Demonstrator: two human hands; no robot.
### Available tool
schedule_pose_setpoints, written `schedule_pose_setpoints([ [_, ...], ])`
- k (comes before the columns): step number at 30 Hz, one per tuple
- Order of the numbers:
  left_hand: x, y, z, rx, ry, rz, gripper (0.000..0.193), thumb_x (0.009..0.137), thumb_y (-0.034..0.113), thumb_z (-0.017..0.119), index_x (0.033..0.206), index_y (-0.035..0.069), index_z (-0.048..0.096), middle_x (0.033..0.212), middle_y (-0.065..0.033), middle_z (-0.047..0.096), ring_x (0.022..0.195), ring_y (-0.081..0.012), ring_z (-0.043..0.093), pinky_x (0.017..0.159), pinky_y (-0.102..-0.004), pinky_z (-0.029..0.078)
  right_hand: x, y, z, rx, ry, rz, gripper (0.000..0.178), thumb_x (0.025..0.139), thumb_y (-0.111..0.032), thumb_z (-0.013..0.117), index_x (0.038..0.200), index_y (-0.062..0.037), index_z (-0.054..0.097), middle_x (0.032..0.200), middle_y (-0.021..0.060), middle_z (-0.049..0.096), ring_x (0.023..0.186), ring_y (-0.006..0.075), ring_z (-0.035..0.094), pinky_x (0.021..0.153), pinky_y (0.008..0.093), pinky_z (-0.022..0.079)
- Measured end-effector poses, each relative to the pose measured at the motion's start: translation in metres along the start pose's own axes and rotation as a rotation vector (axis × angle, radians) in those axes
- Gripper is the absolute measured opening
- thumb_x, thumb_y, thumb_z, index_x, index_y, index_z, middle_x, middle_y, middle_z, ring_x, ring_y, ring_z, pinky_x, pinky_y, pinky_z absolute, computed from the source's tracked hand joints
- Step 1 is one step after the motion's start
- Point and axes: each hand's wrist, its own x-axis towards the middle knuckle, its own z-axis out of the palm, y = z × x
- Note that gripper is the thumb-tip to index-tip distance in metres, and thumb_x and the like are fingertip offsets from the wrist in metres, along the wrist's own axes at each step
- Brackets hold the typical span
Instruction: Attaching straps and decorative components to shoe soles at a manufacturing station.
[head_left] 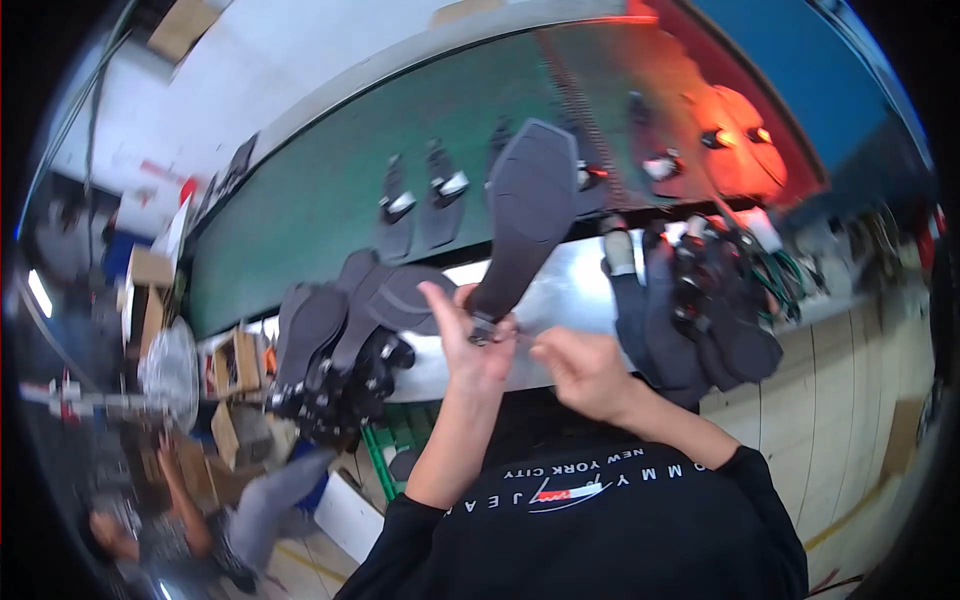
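A dark grey sandal (535, 190) with a square-ended toe is held up, its sole toward me. Its narrow end rests in my left hand (472, 340), whose fingers curl around it while the thumb points outward. Close beside the strap end, my right hand (585, 370) is closed in a pinch. Whatever sits between its fingers is too small and blurred to make out. Left of my left hand, a pile of dark sandals (310, 330) lies on the metal ledge (555, 345), with black straps hanging over the edge.
Beyond the ledge runs a green conveyor belt (290, 220) carrying several sandals (395, 210). Its right end is lit red, with an orange-lit pair (738, 145). More dark sandals (690, 320) hang at the right. A green crate (385, 460) is below; another person (190, 510) is at lower left.
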Motion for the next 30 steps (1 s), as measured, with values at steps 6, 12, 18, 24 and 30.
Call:
schedule_pose_setpoints([
  [6, -0.003, -0.001, -0.031, -0.132, -0.058, -0.063, 0.058, 0.084, 0.068, 0.044, 0.077, 0.012, 0.057, 0.065, -0.0052, 0.057, 0.04, -0.0159, 0.038, 0.041, -0.0271, 0.033, 0.007, 0.005, 0.034, 0.005, -0.091, 0.027, 0.002, 0.084, -0.003, 0.06, 0.083, -0.0022, 0.059, 0.067, 0.0144, 0.058, 0.059, 0.0308, 0.06, 0.052, 0.0352, 0.045],
  [12, 0.011, 0.051, -0.039, -0.314, 0.231, 0.093, 0.059, 0.081, 0.068, 0.051, 0.098, 0.012, 0.056, 0.09, -0.0048, 0.059, 0.07, -0.015, 0.051, 0.051, -0.025, 0.04, 0.001, -0.008, 0.035, 0.122, -0.249, -0.063, 0.001, 0.081, -0.002, 0.06, 0.082, -0.0023, 0.06, 0.074, 0.0134, 0.06, 0.062, 0.0291, 0.06, 0.057, 0.035, 0.048],
  [18, -0.021, 0.109, -0.085, -0.028, 0.222, 0.446, 0.039, 0.088, 0.012, 0.055, 0.125, 0.005, 0.049, 0.105, -0.0077, 0.059, 0.094, -0.0183, 0.059, 0.079, -0.0335, 0.053, 0.034, 0.025, 0.007, 0.122, -0.05, 0.339, 0.016, 0.085, 0.003, 0.051, 0.098, 0.0013, 0.06, 0.086, 0.0079, 0.057, 0.061, 0.0086, 0.049, 0.055, 0.0222, 0.039],
  [24, -0.036, 0.067, -0.104, 0.216, 0.284, 0.416, 0.045, 0.09, 0.002, 0.05, 0.134, 0.008, 0.045, 0.115, -0.0051, 0.058, 0.096, -0.0144, 0.061, 0.075, -0.0333, 0.056, 0.047, 0.072, 0.051, 0.048, -0.231, 0.238, 0.026, 0.088, -0.006, 0.05, 0.112, -0.0009, 0.06, 0.094, 0.0093, 0.055, 0.072, 0.0159, 0.057, 0.068, 0.0277, 0.047],
  [30, -0.064, 0.066, -0.124, 0.851, 0.323, 0.287, 0.029, 0.089, 0.01, 0.059, 0.117, 0.005, 0.063, 0.116, -0.0033, 0.059, 0.082, -0.0064, 0.057, 0.055, -0.0195, 0.05, 0.031, 0.037, 0.111, 0.094, -0.39, 0.289, 0.04, 0.086, -0.02, 0.058, 0.122, -0.0044, 0.056, 0.102, 0.0206, 0.057, 0.092, 0.0349, 0.058, 0.082, 0.0405, 0.047],
])
